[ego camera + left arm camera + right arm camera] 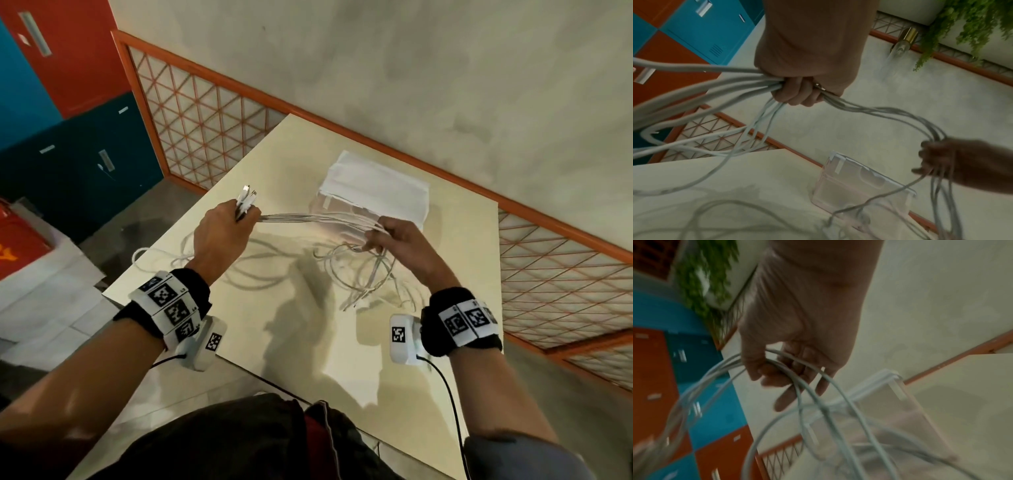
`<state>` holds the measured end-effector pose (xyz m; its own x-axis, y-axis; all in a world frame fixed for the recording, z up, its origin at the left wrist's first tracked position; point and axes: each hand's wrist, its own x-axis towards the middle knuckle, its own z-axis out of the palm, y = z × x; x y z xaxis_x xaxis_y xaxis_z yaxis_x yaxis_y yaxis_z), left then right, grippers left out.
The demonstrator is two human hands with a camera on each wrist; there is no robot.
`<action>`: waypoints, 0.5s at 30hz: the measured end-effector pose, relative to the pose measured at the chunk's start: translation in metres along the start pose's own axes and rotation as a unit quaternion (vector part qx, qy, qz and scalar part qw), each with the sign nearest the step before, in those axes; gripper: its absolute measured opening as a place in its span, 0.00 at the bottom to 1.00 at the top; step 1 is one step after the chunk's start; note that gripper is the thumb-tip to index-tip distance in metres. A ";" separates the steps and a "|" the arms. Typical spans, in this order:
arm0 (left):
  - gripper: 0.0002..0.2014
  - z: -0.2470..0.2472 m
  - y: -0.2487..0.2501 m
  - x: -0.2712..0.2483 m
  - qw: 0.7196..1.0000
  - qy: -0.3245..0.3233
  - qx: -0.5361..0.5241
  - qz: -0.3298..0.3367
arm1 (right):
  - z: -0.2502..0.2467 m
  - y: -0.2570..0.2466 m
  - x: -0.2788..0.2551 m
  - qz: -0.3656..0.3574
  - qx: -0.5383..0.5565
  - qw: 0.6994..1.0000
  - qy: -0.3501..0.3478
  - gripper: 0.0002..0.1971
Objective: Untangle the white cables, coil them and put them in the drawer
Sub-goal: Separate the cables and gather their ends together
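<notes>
Nearest the person, both hands are raised above the table (298, 342), a pale square top that serves as the landmark here. The left hand (222, 236) hovers over the table's left edge, fingers clenched tight around a bundle of white cables (318, 217); their plug ends (247, 197) stick up out of the top of the fist. From the left wrist view that same fist (803, 68) has cords leaving it on both sides. The bundle runs level across the table to the right hand (399, 236), whose fingers are curled loosely round the strands, which pass between them; the right wrist view shows cables threading through the half-bent fingers (789, 382), though it is blurred. Below the right hand the loose cable lengths hang down and lie in a tangle on the table top. More loops trail off the table's left side under the left hand. Farther back on the table, just beyond the right hand, stands a clear plastic drawer box (376, 188) with a white top. Behind the table runs an orange lattice rail (205, 113) along the wall, and left of it are blue and orange lockers (68, 68).
</notes>
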<state>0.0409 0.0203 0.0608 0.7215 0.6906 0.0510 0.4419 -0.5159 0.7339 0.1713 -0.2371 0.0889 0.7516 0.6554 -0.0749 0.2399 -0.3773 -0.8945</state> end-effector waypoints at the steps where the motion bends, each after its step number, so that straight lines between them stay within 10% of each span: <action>1: 0.18 0.003 0.000 0.001 1.000 -0.005 0.006 -0.005 | -0.004 -0.010 -0.002 -0.013 0.024 1.000 -0.003 0.09; 11: 0.14 0.017 0.005 0.009 0.994 -0.009 0.008 0.109 | 0.002 -0.016 0.003 -0.024 -0.108 0.994 -0.006 0.23; 15: 0.15 0.023 0.039 -0.010 0.965 -0.142 -0.135 0.173 | 0.021 -0.014 0.009 -0.053 -0.177 0.981 -0.058 0.18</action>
<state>0.0635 -0.0181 0.0728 0.9350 0.3135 0.1657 0.0198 -0.5129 0.8582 0.1615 -0.2123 0.0913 0.6405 0.7658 -0.0575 0.5271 -0.4928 -0.6923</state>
